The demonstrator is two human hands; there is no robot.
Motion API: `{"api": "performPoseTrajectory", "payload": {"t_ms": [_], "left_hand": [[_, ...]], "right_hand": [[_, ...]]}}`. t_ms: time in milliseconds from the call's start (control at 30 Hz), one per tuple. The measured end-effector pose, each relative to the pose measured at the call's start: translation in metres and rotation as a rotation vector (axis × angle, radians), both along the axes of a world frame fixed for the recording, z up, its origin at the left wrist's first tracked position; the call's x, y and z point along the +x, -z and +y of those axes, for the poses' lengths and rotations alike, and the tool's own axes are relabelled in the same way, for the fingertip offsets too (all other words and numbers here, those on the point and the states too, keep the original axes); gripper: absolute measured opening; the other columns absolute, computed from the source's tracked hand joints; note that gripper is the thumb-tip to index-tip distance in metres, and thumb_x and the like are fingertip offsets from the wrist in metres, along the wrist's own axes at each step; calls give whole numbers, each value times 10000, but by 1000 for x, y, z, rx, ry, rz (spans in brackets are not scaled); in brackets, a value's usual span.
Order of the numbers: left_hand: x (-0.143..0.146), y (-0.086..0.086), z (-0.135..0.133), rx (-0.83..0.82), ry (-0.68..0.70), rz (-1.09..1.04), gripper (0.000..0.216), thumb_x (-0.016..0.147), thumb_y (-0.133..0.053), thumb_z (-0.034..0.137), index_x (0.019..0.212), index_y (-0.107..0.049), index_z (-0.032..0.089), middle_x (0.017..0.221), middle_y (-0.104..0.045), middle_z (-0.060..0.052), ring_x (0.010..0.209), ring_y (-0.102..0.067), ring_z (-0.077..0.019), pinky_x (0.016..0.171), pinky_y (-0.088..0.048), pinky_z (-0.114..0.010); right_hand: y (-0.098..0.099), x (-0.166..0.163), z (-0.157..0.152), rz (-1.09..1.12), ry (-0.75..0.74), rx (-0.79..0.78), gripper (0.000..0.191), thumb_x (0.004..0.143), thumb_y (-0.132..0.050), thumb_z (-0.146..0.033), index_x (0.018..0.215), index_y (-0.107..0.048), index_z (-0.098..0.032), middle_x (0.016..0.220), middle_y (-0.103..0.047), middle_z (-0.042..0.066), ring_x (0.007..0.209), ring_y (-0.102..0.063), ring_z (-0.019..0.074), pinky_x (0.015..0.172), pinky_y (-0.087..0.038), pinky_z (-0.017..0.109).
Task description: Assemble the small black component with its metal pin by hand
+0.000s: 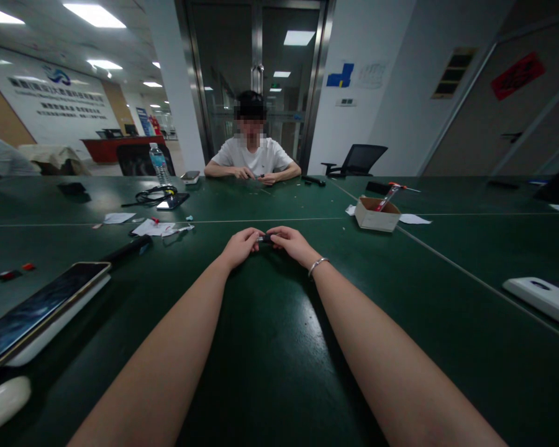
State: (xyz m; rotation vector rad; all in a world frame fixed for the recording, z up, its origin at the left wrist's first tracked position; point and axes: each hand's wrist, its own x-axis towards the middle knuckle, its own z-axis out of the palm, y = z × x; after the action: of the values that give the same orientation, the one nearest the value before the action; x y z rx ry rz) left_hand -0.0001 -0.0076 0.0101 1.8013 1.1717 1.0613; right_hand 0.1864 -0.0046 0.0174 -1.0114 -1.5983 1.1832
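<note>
Both hands meet over the green table (270, 347), holding one small dark object (265, 238) between them. It looks short and stick-like, black with a paler, silvery part toward the left; its exact kind is too small to make out. My left hand (241, 247) pinches the silvery left end between thumb and fingers. On the black right end, the fingers of my right hand (292, 244) are closed. A silver bracelet (317, 267) circles the right wrist.
A phone (51, 304) lies at left on a white thing, near paper scraps (153, 228). Farther back stand a water bottle (158, 162) and a coiled black cable (153, 196). At right are a small box (377, 216) and a white device (545, 298). A person (254, 155) sits opposite.
</note>
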Motion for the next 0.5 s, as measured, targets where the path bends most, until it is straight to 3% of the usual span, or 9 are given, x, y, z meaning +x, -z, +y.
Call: {"api": "performPoseTrajectory", "payload": {"t_ms": [167, 367, 500], "left_hand": [[-1, 1, 1, -11, -22, -37, 286, 793, -540, 322, 1003, -674, 181, 813, -635, -22, 692, -555, -124, 663, -453, -263], [-2, 1, 2, -27, 23, -40, 300, 817, -506, 339, 995, -672, 164, 700, -606, -14, 662, -550, -130, 663, -450, -277], [-2, 2, 3, -27, 5, -50, 308, 798, -550, 360, 1009, -671, 171, 780, -633, -25, 686, -558, -128, 667, -455, -278]], "right_hand": [[-1, 0, -1, -13, 16, -16, 177, 803, -628, -149, 971, -684, -152, 734, -649, 12, 627, -563, 103, 657, -472, 256], [-2, 0, -1, -20, 11, -11, 181, 806, -629, -154, 977, -687, -155, 732, -645, 11, 627, -560, 104, 658, -466, 257], [-1, 0, -1, -10, 12, -10, 180, 797, -642, -155, 971, -688, -156, 754, -652, 21, 629, -560, 107, 660, -467, 263]]}}
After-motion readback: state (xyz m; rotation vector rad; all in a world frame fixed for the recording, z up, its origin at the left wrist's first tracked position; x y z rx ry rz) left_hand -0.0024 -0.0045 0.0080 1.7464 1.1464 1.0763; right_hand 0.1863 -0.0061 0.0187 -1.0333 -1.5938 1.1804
